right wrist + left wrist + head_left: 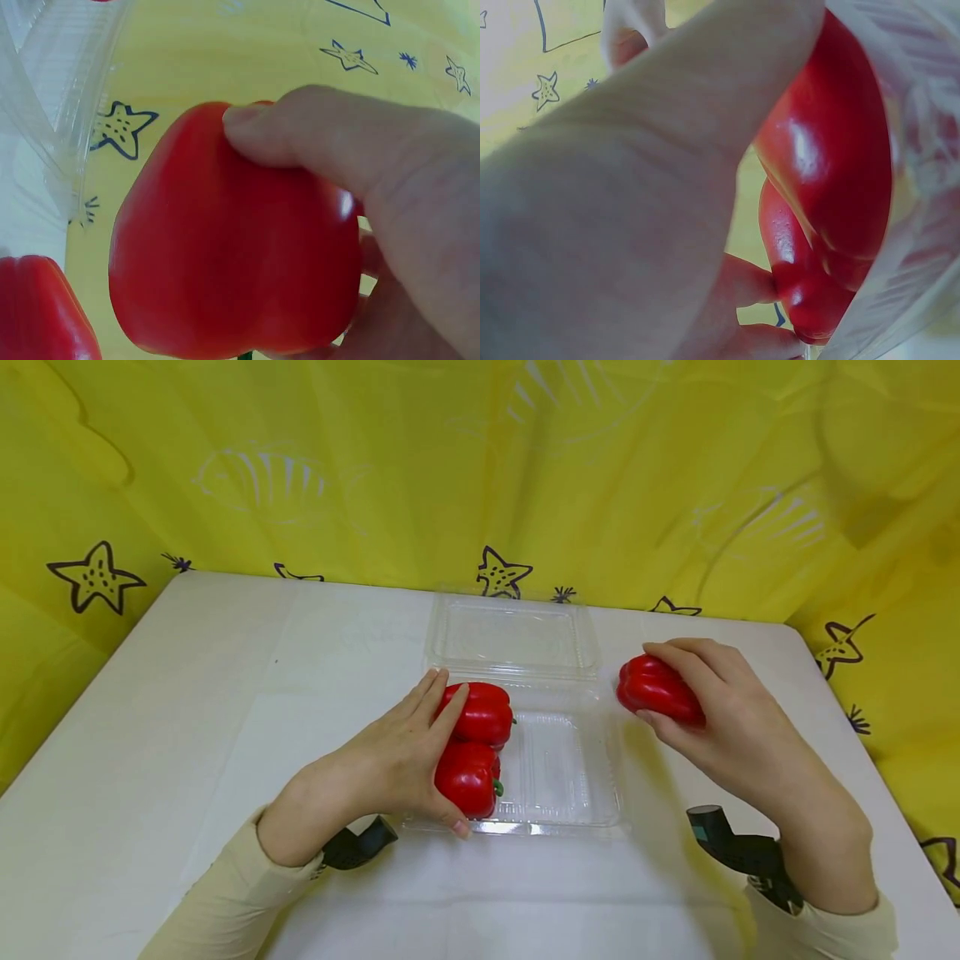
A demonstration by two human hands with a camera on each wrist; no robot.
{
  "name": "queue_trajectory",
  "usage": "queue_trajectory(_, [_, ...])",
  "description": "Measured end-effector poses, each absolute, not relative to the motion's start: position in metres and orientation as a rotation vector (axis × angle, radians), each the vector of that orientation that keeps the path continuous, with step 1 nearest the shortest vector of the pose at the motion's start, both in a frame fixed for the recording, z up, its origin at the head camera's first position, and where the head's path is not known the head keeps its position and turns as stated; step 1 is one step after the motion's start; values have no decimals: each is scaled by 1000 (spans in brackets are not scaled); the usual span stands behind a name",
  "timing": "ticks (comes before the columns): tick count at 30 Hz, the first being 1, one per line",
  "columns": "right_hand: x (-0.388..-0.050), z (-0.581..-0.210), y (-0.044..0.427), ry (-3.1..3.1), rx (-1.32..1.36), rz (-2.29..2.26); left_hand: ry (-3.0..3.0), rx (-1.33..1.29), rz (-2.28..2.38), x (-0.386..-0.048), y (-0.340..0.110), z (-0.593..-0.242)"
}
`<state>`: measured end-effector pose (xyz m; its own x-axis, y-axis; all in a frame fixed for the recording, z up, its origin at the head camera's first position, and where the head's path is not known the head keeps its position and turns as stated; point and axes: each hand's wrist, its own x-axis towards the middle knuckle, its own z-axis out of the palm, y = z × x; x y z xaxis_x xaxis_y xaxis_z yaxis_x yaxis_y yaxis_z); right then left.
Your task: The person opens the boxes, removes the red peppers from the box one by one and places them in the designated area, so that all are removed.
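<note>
Two peppers [478,714]: in tray [558,768], left half.
Left hand [386,760]: fingers spread, resting against both.
Right hand [727,718]: fingers curled round third pepper [652,691], right of tray.
Packing, apparently: next move needs leftward carry into tray.

From the head we look forward and down over the table [187,693], from each wrist closely at peppers [232,255], all sharing yellow cloth [420,485].
</note>
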<state>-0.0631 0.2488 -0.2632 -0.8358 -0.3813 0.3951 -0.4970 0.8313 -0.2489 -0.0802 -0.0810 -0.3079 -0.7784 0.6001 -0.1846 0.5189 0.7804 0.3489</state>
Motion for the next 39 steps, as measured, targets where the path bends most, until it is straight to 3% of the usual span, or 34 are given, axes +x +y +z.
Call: queue_trajectory(39, [-73, -268, 280, -2535, 295, 563, 2663, 837, 415, -81, -81, -307])
